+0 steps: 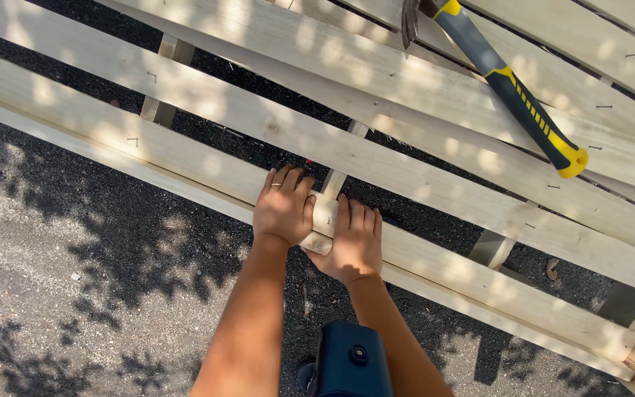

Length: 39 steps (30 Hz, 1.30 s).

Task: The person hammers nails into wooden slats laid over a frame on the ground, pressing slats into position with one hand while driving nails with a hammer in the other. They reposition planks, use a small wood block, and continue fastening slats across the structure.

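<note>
Head view: both hands lie flat, palms down, on the nearest slat [435, 254] of a pale wooden frame laid over dark asphalt [97, 242]. The left hand [283, 209] has its fingers spread and straight, a ring on one of them, and closes on nothing; the right hand [352, 239] sits just beside it, also open and flat. Neither grip has hold of anything; they only press. Between the two palms a short bit of the slat shows, and right there a cross batten [334, 180] runs under the slat and away from the hands toward the next board [376, 158].

Beyond the fingertips lie more slats, with small dark nails [133, 140] showing in several of them. Well off to the right and far past the right hand, a hammer with a grey and yellow handle [512, 92] rests across the upper slats, untouched. Below the wrists a dark blue device [350, 360] sits close to the body.

To hold the slat well, I judge the pressure should come straight down over the batten, with even weight on both palms so the board does not slide sideways, and the fingers kept off the spot above the crossing.
</note>
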Motion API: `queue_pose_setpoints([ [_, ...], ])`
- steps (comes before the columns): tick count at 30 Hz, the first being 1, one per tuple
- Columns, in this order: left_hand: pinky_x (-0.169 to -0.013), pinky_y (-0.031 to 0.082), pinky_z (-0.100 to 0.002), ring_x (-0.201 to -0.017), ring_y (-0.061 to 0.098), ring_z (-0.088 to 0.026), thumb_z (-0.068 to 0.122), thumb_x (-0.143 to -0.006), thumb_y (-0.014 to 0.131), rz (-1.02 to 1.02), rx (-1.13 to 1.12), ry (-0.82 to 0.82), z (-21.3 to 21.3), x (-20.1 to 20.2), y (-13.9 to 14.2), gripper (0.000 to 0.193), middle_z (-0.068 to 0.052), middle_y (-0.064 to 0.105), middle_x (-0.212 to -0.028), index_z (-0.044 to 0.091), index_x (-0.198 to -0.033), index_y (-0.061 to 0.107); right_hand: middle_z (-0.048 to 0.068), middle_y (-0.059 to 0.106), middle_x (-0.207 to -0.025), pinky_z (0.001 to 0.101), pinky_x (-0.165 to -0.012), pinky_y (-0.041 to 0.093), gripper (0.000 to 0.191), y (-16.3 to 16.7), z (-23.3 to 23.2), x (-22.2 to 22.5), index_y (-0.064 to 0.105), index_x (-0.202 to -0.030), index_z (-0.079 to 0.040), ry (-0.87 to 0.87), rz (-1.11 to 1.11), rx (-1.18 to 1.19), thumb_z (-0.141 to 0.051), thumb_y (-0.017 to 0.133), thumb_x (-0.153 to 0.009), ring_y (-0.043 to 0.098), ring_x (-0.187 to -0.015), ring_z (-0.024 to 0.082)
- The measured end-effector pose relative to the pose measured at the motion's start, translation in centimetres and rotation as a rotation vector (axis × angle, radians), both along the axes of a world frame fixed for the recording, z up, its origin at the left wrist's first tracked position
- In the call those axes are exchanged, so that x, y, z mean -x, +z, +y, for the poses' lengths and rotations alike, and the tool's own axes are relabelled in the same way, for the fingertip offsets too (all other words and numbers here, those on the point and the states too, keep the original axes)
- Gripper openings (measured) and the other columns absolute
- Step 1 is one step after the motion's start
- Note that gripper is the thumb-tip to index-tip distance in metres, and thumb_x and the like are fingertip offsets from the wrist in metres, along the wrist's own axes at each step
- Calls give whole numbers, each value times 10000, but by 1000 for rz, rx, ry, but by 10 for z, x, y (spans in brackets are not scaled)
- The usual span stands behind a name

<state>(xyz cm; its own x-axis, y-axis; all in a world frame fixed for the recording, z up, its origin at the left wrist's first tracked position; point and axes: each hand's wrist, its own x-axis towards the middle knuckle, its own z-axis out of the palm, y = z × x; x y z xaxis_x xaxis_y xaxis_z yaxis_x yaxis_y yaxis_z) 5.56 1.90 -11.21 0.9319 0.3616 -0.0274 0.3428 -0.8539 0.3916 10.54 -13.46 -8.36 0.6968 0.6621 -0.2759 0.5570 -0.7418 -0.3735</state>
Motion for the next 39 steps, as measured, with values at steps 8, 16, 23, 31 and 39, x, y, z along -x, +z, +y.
queue_pose_setpoints([
  [8, -1200, 338, -471, -1225, 556, -283, 256, -875, 643, 86, 120, 50, 2, -7, 3, 215, -56, 657, -1095, 155, -1047, 723, 147, 591, -1252, 461, -1066, 403, 455, -24, -45, -4, 596, -1334, -61, -424, -121, -384, -214, 685, -915, 517, -1163, 334],
  [16, -1188, 339, -459, -1195, 562, -300, 264, -851, 665, 93, 107, 62, 1, -9, 6, 220, -59, 656, -1060, 166, -1035, 735, -47, 660, -806, 437, -856, 359, 156, -21, -47, 3, 657, -910, -133, -224, -151, -356, -246, 739, -842, 575, -862, 218],
  [23, -1177, 355, -467, -1170, 569, -308, 260, -852, 668, 84, 112, 38, 3, -10, 8, 205, -68, 649, -1041, 149, -1014, 728, -29, 639, -595, 445, -772, 349, 341, -16, 3, -2, 658, -661, -165, -249, -140, -162, -441, 773, -826, 619, -674, 207],
  [31, -1183, 346, -473, -1173, 561, -312, 259, -852, 654, 81, 113, 28, 3, -10, 6, 213, -79, 645, -1041, 145, -1017, 725, -22, 654, -679, 436, -738, 377, 267, -31, 2, 8, 620, -718, -153, -134, -287, -184, -287, 668, -944, 614, -680, 221],
  [39, -1199, 333, -466, -1184, 559, -303, 265, -866, 647, 92, 118, 40, 2, -9, 2, 222, -73, 648, -1059, 147, -1035, 727, 9, 598, -580, 440, -695, 399, 248, -33, 10, 8, 629, -718, -148, -107, -283, -76, -250, 634, -944, 595, -601, 228],
])
